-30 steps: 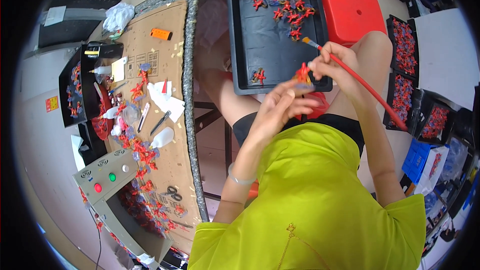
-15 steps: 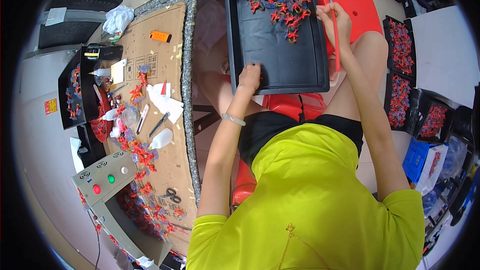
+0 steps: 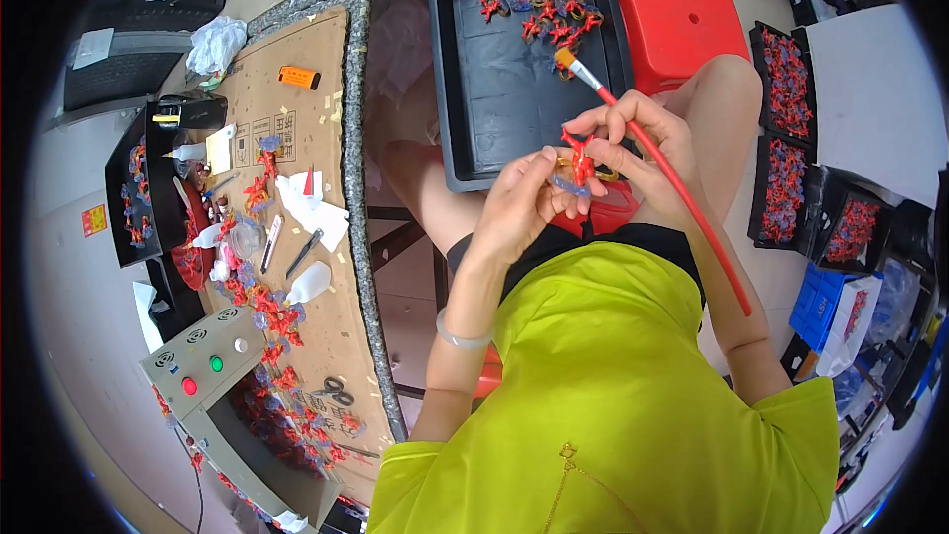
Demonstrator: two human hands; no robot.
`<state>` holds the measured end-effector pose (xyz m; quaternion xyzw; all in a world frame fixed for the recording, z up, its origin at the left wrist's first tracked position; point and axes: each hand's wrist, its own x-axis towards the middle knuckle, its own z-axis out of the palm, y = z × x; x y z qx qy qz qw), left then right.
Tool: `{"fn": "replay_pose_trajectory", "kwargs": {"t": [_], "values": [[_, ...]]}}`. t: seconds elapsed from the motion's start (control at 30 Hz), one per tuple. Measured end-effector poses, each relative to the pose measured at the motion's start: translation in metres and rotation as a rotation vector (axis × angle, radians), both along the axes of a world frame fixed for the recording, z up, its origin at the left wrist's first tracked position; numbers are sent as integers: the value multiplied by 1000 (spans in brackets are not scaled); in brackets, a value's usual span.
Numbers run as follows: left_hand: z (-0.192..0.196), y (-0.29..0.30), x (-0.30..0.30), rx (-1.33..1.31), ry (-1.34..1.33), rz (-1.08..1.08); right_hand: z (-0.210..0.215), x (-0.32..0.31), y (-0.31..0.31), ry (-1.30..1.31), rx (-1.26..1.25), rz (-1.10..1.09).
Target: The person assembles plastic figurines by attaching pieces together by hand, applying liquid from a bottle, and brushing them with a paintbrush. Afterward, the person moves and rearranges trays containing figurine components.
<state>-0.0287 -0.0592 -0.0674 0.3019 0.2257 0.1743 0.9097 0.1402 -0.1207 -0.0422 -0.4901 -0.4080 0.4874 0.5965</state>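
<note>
Just in front of the near edge of the black tray (image 3: 484,99), both hands meet on a small red figurine (image 3: 582,166) with bluish translucent and yellowish parts. My left hand (image 3: 517,206) pinches it from the left with its fingertips. My right hand (image 3: 654,143) touches it from the other side and also grips a long red paintbrush (image 3: 692,206). The brush slants across that hand, its tan bristles pointing up and left over the tray. Similar red and blue figurines (image 3: 549,5) lie clustered in the tray's far part.
A red stool (image 3: 682,25) stands right of the tray. The cardboard-covered table (image 3: 326,336) at left bears bottles, scissors (image 3: 338,391), an orange lighter (image 3: 299,77) and many figurines. A grey machine (image 3: 203,361) stands near its lower end. Filled black trays (image 3: 786,84) sit at far right.
My left hand has come out of the tray with a figurine. My right hand has moved down and left to meet it, and the paintbrush has tilted from upright to slanting.
</note>
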Motion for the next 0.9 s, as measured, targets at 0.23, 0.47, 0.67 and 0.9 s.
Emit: {"fn": "replay_pose_trajectory", "kwargs": {"t": [0.23,0.47,0.67,0.9], "values": [[16,-22,-2,-4,-81,121,9,-2,1,17,-12,-38],[17,-27,-9,169,-15,183,33,11,-6,-104,69,-104],[26,-30,-4,300,54,266,55,0,-24,-321,227,-46],[28,-32,-3,377,97,275,58,16,-21,-446,153,-176]]}}
